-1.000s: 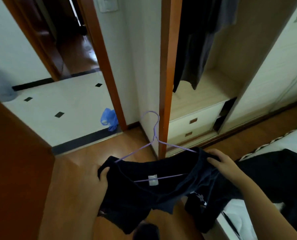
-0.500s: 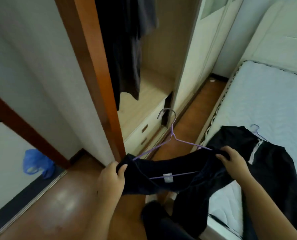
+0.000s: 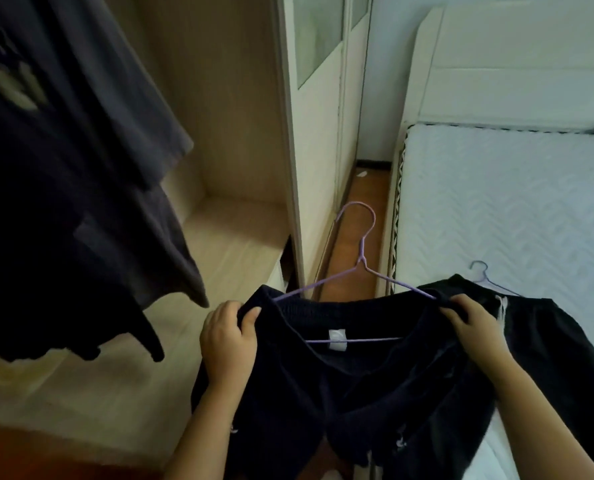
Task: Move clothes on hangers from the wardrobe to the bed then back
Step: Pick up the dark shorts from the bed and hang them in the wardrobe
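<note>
Dark shorts (image 3: 340,382) on a purple wire hanger (image 3: 361,271) hang between both hands, waistband running left to right, hook pointing away toward the wardrobe door edge (image 3: 293,202). The left hand (image 3: 228,341) pinches the left waistband corner and the right hand (image 3: 475,327) the right corner, both closed on cloth. The open wardrobe compartment (image 3: 226,237) lies ahead-left, nearer the left hand; hanging dark garments (image 3: 63,168) crowd its left side. Another dark garment (image 3: 558,341) lies on the bed (image 3: 513,202) at right.

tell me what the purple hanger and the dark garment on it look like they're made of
The thin purple hanger looks like coated wire, most likely metal: very slim with a twisted neck and a matte finish. The dark navy garment looks like soft matte knit cloth, with a ribbed band and limp folds; the fibre cannot be told.
</note>
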The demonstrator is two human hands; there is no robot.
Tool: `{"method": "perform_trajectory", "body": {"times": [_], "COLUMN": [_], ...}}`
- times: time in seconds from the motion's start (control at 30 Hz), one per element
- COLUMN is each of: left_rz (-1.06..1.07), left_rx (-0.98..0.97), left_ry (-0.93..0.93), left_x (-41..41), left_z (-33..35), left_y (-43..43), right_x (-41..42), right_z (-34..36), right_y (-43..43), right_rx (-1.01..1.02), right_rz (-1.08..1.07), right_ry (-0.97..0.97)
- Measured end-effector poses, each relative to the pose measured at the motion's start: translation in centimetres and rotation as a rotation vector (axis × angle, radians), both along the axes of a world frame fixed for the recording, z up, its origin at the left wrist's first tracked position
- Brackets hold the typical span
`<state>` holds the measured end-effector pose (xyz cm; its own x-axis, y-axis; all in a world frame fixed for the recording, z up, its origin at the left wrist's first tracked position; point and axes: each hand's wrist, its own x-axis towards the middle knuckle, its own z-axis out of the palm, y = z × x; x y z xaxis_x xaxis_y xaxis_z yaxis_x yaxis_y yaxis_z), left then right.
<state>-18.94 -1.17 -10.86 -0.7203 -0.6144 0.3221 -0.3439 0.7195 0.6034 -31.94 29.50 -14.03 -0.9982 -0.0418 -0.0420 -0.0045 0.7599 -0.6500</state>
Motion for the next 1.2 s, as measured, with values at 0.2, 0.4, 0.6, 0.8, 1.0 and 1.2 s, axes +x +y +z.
{"method": "perform_trajectory", "body": {"times": [0.2, 0.4, 0.6, 0.8, 1.0, 1.2], "left_rz": [-0.018, -0.093, -0.114, -0.059, -0.236, -0.234], "left_rx": [-0.007, -0.048, 0.003, -0.003, -0.299, -0.459], "left_ry": [-0.024, -0.034, -0.051, 0.025, 0.253, 0.483], "left_x": [-10.5, -19.3, -27.5, -31.6, -31.3, -29.5], "left_z": [1.7, 3.5, 6.4, 8.5, 14.0, 20.6], "left_y": [-4.7, -10.4, -17.0, -21.5, -19.4, -17.3], "right_x": [-6.4, -12.4, -17.2, -21.5, -24.9, -29.4], "right_z": [3.2, 6.9, 12.8, 15.1, 15.5, 18.0], "right_y": [-2.5, -5.0, -10.4, -18.0, -25.9, -33.0], "right_rx": [0.187, 0.152, -0.110, -0.436, -0.577, -0.607], "right_rz": [0.039, 0.203, 0.270, 0.275, 0.359, 0.476], "right_ry": [0.019, -0.018, -0.029, -0.095, -0.230, -0.205]}}
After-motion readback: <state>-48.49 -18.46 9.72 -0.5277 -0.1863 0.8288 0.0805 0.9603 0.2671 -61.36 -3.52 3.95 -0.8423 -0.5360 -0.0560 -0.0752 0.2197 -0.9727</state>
